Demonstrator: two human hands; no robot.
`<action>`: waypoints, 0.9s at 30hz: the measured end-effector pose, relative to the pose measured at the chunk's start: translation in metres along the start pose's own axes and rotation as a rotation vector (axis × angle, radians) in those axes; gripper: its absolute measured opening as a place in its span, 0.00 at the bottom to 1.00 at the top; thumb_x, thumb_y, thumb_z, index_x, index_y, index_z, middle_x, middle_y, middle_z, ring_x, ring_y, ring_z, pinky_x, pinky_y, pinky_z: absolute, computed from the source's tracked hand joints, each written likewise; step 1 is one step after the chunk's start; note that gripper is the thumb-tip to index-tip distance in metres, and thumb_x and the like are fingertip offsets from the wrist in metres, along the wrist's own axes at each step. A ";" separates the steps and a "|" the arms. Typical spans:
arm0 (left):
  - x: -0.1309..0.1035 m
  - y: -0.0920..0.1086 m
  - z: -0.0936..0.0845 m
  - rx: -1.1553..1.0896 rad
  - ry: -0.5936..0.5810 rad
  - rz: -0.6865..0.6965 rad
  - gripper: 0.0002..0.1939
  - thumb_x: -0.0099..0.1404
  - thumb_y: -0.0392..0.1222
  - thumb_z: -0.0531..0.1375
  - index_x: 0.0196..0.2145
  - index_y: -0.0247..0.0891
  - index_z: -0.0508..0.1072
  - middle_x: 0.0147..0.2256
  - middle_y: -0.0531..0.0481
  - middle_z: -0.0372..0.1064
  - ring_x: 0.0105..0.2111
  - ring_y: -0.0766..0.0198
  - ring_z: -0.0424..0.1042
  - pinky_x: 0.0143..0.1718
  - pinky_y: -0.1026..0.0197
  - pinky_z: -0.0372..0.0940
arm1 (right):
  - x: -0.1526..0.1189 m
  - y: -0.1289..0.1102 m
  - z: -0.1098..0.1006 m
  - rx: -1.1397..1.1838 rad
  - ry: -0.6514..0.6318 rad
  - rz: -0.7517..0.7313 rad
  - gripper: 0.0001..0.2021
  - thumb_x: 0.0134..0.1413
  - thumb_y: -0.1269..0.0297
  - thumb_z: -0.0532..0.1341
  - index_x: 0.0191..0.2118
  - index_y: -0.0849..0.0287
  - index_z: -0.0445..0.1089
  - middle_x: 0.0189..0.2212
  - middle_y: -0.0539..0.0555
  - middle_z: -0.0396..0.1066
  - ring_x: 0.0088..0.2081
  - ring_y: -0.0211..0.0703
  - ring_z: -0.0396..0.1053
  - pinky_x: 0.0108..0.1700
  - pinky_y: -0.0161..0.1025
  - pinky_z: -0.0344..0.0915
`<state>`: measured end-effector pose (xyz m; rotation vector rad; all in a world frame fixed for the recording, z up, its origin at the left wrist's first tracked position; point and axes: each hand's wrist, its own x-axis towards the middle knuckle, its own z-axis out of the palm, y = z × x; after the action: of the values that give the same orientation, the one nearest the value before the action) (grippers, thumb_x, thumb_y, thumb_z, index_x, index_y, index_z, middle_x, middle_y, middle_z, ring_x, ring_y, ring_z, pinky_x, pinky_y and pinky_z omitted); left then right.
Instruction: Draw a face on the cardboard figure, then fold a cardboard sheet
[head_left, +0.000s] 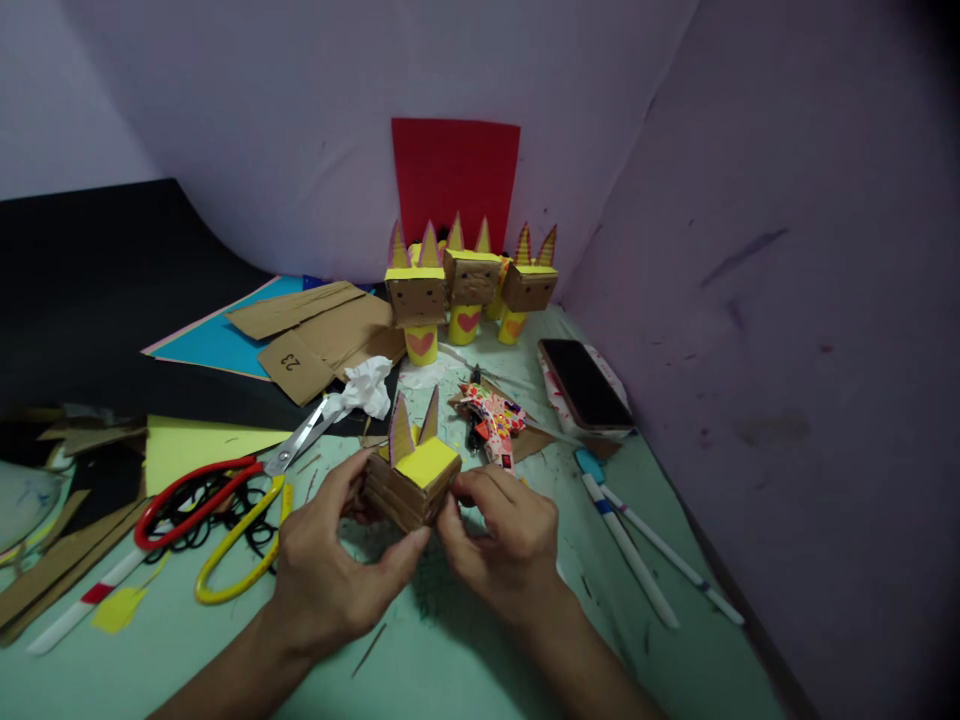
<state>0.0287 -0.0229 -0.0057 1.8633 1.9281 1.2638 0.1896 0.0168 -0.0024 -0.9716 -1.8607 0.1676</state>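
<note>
A small cardboard box (409, 490) with a yellow top and two pointed, ridged ears is held up over the green table. My left hand (337, 560) wraps around its left side, with the thumb along the lower front edge. At the box's right side, my right hand (502, 530) has its thumb and fingers pinched together against the cardboard. Whether a small piece sits between those right fingertips is hidden. Just beyond the box lies a glue gun (495, 420) covered in a colourful pattern.
Scissors (281, 455) with red and yellow handles lie to the left, near crumpled white paper (367, 388). Several finished cardboard figures (420, 300) stand at the back before a red sheet (456, 175). To the right are a phone (585, 385) and white pens (634, 555).
</note>
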 end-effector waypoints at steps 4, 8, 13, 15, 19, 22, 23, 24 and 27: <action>0.003 0.001 -0.001 -0.269 -0.067 -0.175 0.35 0.50 0.49 0.67 0.53 0.32 0.63 0.43 0.39 0.75 0.36 0.53 0.77 0.36 0.58 0.73 | 0.000 -0.002 0.002 0.049 0.039 0.044 0.07 0.49 0.75 0.56 0.24 0.59 0.66 0.20 0.51 0.69 0.22 0.38 0.66 0.27 0.34 0.62; 0.007 0.010 -0.003 -0.451 -0.130 -0.353 0.37 0.47 0.48 0.69 0.51 0.30 0.64 0.39 0.38 0.77 0.35 0.52 0.78 0.33 0.60 0.73 | 0.000 -0.004 0.003 0.094 0.079 0.059 0.07 0.48 0.76 0.55 0.24 0.59 0.65 0.20 0.50 0.68 0.22 0.38 0.65 0.26 0.34 0.62; 0.006 0.024 -0.002 -0.545 -0.043 -0.460 0.37 0.45 0.48 0.68 0.50 0.30 0.65 0.39 0.40 0.77 0.36 0.53 0.77 0.34 0.61 0.71 | 0.000 -0.005 0.003 0.141 0.121 0.065 0.08 0.46 0.77 0.56 0.23 0.58 0.64 0.19 0.49 0.67 0.21 0.37 0.64 0.25 0.34 0.61; 0.006 0.026 -0.002 -0.600 -0.043 -0.493 0.37 0.44 0.47 0.69 0.50 0.31 0.65 0.39 0.41 0.77 0.37 0.54 0.77 0.36 0.61 0.71 | 0.000 -0.005 0.003 0.168 0.121 0.077 0.08 0.45 0.77 0.56 0.22 0.58 0.64 0.19 0.49 0.66 0.21 0.37 0.64 0.25 0.34 0.60; 0.008 0.027 -0.004 -0.717 -0.106 -0.546 0.36 0.45 0.47 0.69 0.50 0.31 0.65 0.38 0.42 0.78 0.37 0.54 0.77 0.39 0.61 0.71 | 0.001 -0.007 0.000 0.232 0.124 0.121 0.07 0.45 0.76 0.57 0.21 0.59 0.64 0.18 0.49 0.65 0.21 0.36 0.63 0.25 0.34 0.60; 0.010 0.028 -0.006 -0.773 -0.139 -0.585 0.35 0.45 0.47 0.69 0.50 0.32 0.65 0.37 0.42 0.78 0.37 0.53 0.77 0.37 0.60 0.71 | 0.002 -0.008 -0.001 0.258 0.124 0.130 0.07 0.45 0.75 0.58 0.21 0.59 0.64 0.18 0.48 0.65 0.20 0.36 0.63 0.25 0.33 0.59; 0.010 0.028 -0.006 -0.787 -0.144 -0.594 0.35 0.45 0.47 0.69 0.49 0.32 0.65 0.37 0.42 0.78 0.37 0.52 0.77 0.37 0.60 0.71 | 0.003 -0.008 -0.002 0.262 0.120 0.126 0.07 0.46 0.75 0.58 0.21 0.58 0.64 0.18 0.48 0.65 0.20 0.36 0.63 0.24 0.33 0.59; 0.011 0.027 -0.006 -0.796 -0.148 -0.599 0.35 0.45 0.47 0.69 0.49 0.32 0.65 0.37 0.42 0.78 0.37 0.52 0.77 0.37 0.59 0.72 | 0.004 -0.008 -0.002 0.264 0.118 0.120 0.07 0.46 0.75 0.58 0.21 0.58 0.64 0.18 0.48 0.65 0.20 0.36 0.63 0.24 0.33 0.59; 0.012 0.023 -0.005 -0.827 -0.173 -0.602 0.35 0.45 0.47 0.69 0.49 0.32 0.66 0.36 0.41 0.78 0.37 0.49 0.77 0.37 0.57 0.72 | 0.005 -0.007 -0.004 0.282 0.116 0.101 0.07 0.45 0.76 0.58 0.22 0.58 0.64 0.18 0.48 0.65 0.20 0.35 0.63 0.24 0.33 0.59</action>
<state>0.0401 -0.0181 0.0176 0.8652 1.3727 1.3241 0.1875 0.0140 0.0066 -0.8600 -1.6313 0.4143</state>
